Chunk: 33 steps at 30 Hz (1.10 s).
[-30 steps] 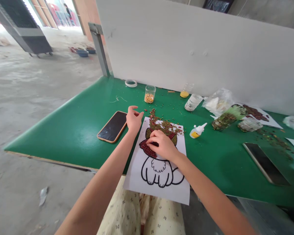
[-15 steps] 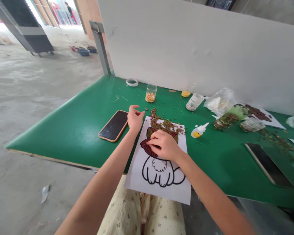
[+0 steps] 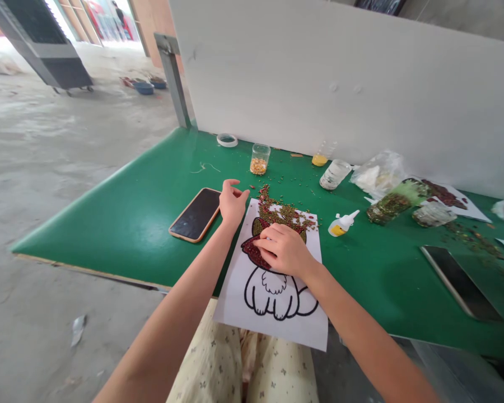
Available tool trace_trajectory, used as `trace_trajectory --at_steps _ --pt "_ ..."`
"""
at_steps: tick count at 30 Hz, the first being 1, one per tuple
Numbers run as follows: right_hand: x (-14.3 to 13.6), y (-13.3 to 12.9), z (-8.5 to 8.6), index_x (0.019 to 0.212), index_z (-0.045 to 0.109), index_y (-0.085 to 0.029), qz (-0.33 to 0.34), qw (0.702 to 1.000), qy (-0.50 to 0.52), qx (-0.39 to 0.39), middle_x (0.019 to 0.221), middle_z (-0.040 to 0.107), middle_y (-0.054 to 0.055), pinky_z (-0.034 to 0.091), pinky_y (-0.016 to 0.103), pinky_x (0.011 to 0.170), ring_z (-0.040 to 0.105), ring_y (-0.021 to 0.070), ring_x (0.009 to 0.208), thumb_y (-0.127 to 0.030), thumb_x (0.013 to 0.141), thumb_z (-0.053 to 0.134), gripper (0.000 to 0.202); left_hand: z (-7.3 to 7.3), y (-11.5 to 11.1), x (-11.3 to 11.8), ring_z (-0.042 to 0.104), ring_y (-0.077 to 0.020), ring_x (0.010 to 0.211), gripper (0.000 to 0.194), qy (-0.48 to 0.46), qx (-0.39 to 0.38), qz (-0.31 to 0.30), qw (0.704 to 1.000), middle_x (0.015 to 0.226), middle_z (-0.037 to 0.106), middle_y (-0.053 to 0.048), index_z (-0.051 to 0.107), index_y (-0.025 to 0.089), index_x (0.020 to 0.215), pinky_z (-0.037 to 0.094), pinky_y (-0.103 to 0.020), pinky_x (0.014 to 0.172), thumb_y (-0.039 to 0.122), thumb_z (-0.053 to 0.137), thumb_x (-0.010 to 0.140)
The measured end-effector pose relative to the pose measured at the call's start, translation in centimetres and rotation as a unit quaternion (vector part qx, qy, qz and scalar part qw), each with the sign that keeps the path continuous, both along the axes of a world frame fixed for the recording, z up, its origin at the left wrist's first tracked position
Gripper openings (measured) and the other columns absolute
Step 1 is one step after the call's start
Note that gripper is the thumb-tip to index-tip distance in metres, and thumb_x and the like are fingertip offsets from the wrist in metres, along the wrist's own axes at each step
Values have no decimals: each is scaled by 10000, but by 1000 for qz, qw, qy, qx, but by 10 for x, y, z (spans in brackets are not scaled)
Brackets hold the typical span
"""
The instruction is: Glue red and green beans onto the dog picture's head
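Observation:
A white sheet (image 3: 231, 305) with a black outline drawing of an animal overhangs the table's front edge. Dark red beans (image 3: 252, 253) cover part of the head. Green and red beans (image 3: 288, 214) lie loose over the sheet's top edge and the table. My right hand (image 3: 282, 246) rests over the drawn head, fingers slightly apart and bent, its fingertips at the red beans; nothing shows in its grasp. To the left of the sheet, my left hand (image 3: 233, 201) is raised by the phone (image 3: 196, 215), fingers curved and apart, holding nothing.
Right of the sheet is a glue bottle (image 3: 341, 224). Behind stand a cup of corn kernels (image 3: 259, 159), a tape roll (image 3: 227, 140) and a clear cup (image 3: 335, 174). Farther right lie a tipped jar (image 3: 392, 202), a plastic bag (image 3: 378, 172) and a second phone (image 3: 460, 282).

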State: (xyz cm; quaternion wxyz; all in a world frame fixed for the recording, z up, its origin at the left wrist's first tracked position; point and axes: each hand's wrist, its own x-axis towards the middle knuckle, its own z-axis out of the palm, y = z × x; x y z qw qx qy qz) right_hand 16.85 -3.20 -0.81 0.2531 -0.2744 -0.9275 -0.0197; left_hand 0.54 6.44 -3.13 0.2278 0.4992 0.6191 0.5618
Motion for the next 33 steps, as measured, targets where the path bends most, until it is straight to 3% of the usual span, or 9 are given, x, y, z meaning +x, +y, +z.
trace_trajectory --at_steps 8,13,19,23,28,33 --pt "-1 0 -4 935 700 -200 32 998 -1 -46 832 628 49 434 325 734 497 175 787 -175 853 514 205 -2 1 0 528 -115 587 289 6 -6 2 1000 593 509 74 500 215 957 395 -245 628 206 636 702" --pt "2 0 -2 996 699 -196 -35 993 84 -74 800 623 49 443 307 703 491 167 758 -176 881 475 252 -2 2 0 531 -119 591 293 0 -4 -2 1000 598 517 70 502 212 964 396 -249 626 213 634 703" --pt "1 1 -4 954 714 -218 18 997 21 -79 850 621 53 443 320 733 486 174 783 -187 865 505 229 -1 0 0 533 -118 591 291 1 -11 -3 1000 593 514 73 501 214 965 399 -249 634 212 634 706" --pt "2 2 -4 1006 699 -217 -7 995 48 -87 830 612 50 439 311 725 481 172 773 -176 873 488 254 0 0 0 530 -117 595 292 2 -13 -3 1000 598 514 71 503 212 972 400 -248 637 215 630 709" --pt "5 4 -2 962 694 -219 7 994 33 -108 852 613 47 439 310 731 498 178 802 -118 835 492 260 -1 1 0 528 -119 593 294 4 -12 -5 1000 598 518 69 504 210 967 394 -250 637 216 634 702" --pt "9 4 4 1005 597 -200 -107 978 145 -101 843 609 45 435 300 739 532 177 820 -153 850 480 200 -3 3 -1 532 -122 599 297 0 -13 -4 1000 604 521 68 504 218 969 391 -250 629 226 632 702"
